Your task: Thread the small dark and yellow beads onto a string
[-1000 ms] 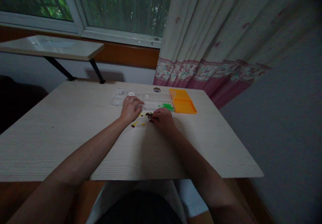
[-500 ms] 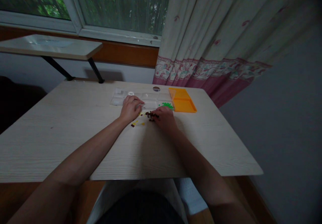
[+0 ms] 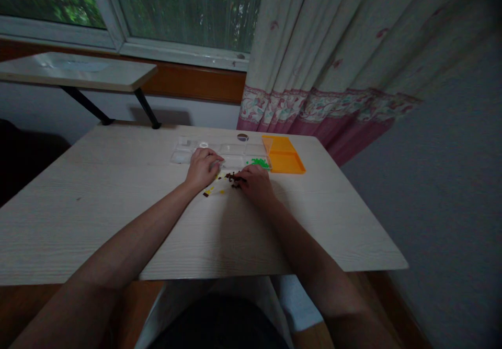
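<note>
My left hand point(image 3: 203, 169) rests over the near side of a clear plastic compartment box point(image 3: 231, 162), thumb and forefinger apart with a gap between them. Beside it on the right, my right hand point(image 3: 257, 183) has its fingers curled together at a small heap of dark brown pieces point(image 3: 234, 178); some of them lie against the fingertips. Several yellow pieces point(image 3: 221, 192) and a larger brown piece point(image 3: 206, 194) are scattered on the table between and below the hands. Small green pieces point(image 3: 259, 163) fill the box's near right compartment, just beyond my right hand.
An open orange tray point(image 3: 288, 163) stands against the clear box's right end. A round dark object point(image 3: 242, 137) lies behind the box. At the back left is a raised shelf point(image 3: 98, 72) on black legs. Curtains point(image 3: 314, 77) hang behind the table point(image 3: 117, 223).
The whole view has shifted very slightly. Both hands stay in nearly the same places at the box and the brown pieces.
</note>
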`<control>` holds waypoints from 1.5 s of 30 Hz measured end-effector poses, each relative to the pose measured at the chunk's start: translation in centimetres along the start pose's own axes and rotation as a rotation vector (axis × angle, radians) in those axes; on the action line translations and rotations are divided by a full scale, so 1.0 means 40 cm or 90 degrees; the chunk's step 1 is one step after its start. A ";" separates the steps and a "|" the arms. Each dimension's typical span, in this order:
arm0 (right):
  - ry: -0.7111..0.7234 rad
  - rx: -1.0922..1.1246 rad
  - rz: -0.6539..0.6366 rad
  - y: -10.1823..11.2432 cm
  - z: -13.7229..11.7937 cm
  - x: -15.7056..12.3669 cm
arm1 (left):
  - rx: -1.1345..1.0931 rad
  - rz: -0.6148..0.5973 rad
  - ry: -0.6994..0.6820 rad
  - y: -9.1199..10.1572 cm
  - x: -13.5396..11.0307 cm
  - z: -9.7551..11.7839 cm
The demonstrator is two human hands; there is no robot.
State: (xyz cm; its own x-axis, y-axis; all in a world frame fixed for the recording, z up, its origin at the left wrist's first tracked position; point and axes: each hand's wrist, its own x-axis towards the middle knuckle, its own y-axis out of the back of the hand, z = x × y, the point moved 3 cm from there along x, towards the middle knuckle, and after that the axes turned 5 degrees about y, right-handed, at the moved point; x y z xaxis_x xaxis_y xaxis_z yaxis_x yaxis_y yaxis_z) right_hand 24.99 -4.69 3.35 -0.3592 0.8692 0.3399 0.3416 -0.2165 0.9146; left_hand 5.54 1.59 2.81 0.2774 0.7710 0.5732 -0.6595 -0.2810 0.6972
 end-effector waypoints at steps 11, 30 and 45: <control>-0.022 -0.009 0.001 0.020 -0.006 0.001 | -0.008 -0.002 -0.007 0.006 -0.002 0.003; -0.076 0.349 0.151 -0.001 0.039 0.014 | -0.096 -0.122 -0.167 0.013 -0.014 0.066; -0.147 0.525 0.127 -0.019 0.043 0.012 | -0.144 -0.106 -0.177 0.007 -0.013 0.074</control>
State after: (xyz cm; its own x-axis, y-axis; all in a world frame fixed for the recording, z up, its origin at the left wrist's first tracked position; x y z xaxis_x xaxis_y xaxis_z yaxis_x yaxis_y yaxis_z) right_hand 26.05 -3.33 2.45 -0.0712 0.9371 0.3417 0.9300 -0.0615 0.3624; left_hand 7.27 -0.61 3.99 0.5518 0.6027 0.5764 -0.7178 -0.0086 0.6962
